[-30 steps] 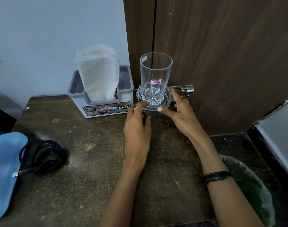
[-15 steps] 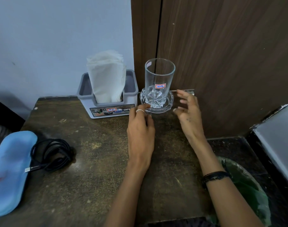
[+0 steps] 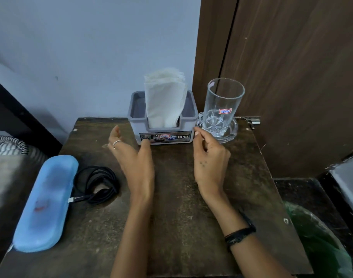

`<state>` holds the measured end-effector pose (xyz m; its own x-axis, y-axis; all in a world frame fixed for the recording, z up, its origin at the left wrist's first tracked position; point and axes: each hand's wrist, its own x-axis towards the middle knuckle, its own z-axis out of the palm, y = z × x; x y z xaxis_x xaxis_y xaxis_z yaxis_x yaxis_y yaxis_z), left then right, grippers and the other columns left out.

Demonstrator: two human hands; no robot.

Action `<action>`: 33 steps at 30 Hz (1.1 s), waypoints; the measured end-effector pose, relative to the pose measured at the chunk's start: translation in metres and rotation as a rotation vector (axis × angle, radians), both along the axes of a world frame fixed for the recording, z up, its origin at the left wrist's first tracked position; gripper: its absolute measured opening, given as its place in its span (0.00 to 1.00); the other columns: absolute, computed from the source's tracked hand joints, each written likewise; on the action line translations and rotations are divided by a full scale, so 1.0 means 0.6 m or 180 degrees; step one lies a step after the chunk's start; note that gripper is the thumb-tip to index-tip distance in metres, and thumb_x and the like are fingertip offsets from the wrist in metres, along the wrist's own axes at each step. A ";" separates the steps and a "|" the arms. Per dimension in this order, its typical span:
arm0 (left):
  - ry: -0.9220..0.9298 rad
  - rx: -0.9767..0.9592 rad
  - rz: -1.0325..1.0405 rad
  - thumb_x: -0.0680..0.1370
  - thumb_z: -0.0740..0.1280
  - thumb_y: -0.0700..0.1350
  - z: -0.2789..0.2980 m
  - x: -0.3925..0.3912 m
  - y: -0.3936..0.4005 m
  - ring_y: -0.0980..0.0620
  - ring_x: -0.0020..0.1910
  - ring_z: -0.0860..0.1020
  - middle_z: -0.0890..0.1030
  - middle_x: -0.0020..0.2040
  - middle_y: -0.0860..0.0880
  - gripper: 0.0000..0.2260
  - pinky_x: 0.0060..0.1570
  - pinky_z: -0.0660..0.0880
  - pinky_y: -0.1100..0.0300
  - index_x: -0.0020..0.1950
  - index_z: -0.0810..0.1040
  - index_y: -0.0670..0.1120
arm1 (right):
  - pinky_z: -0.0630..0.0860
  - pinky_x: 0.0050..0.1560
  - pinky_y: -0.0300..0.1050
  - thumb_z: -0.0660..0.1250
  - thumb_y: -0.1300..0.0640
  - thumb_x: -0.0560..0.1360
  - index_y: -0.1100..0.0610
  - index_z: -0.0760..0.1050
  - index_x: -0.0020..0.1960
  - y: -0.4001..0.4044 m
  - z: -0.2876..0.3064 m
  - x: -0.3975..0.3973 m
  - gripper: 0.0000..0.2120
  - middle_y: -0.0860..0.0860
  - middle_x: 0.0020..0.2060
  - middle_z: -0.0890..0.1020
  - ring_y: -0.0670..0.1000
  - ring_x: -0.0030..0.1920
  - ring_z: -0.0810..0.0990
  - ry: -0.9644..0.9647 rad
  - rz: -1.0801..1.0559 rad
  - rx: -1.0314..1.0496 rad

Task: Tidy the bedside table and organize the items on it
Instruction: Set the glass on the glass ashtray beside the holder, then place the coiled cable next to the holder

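Observation:
A grey napkin holder (image 3: pixel 165 135) with white napkins (image 3: pixel 165 98) stands at the back of the dark bedside table (image 3: pixel 171 207). Just right of it a clear drinking glass (image 3: pixel 221 105) stands upright in a glass saucer (image 3: pixel 230 131). My left hand (image 3: pixel 133 159) is open in front of the holder's left corner, thumb near its label. My right hand (image 3: pixel 208 159) hovers by the holder's right corner with fingers loosely curled and nothing in it. A coiled black cable (image 3: pixel 95 183) and a blue case (image 3: pixel 45 201) lie at the left.
A brown wooden door (image 3: pixel 292 67) with a metal latch (image 3: pixel 253 119) rises behind the glass. A bin lined with a green bag (image 3: pixel 320 243) sits on the floor at the right. A bed edge (image 3: pixel 7 153) is at the far left.
Both hands have left the glass and saucer and moved left to either side of the napkin holder. The glass and saucer stay in place at the back right.

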<state>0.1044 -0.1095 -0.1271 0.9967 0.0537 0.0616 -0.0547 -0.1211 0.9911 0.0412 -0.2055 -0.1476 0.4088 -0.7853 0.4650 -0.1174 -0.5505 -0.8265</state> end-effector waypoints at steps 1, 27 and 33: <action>0.0079 -0.0048 -0.0197 0.74 0.63 0.37 -0.003 0.004 -0.001 0.52 0.67 0.65 0.65 0.69 0.47 0.28 0.69 0.64 0.53 0.72 0.58 0.45 | 0.65 0.35 0.35 0.63 0.60 0.77 0.60 0.80 0.56 0.002 -0.001 0.005 0.11 0.43 0.27 0.71 0.35 0.24 0.63 0.0004 -0.0060 0.0070; -0.0670 0.1478 -0.0127 0.75 0.66 0.42 0.060 -0.061 0.129 0.48 0.50 0.77 0.77 0.53 0.49 0.10 0.49 0.71 0.58 0.57 0.76 0.48 | 0.72 0.36 0.35 0.68 0.53 0.74 0.50 0.76 0.48 0.127 0.023 -0.011 0.04 0.43 0.32 0.78 0.42 0.32 0.75 0.0589 0.1679 -0.0077; 0.0064 0.2588 -0.0134 0.75 0.67 0.44 0.050 -0.080 0.228 0.45 0.51 0.78 0.83 0.48 0.47 0.07 0.39 0.61 0.57 0.52 0.79 0.48 | 0.74 0.44 0.47 0.69 0.44 0.69 0.45 0.73 0.58 0.182 0.040 0.002 0.18 0.46 0.45 0.76 0.51 0.46 0.78 0.1649 0.2642 -0.0815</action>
<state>0.0564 0.0272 -0.0971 0.9982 -0.0376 0.0473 -0.0584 -0.8016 0.5950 0.0424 -0.0962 -0.1237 0.9798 -0.0626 0.1900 0.0723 -0.7748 -0.6280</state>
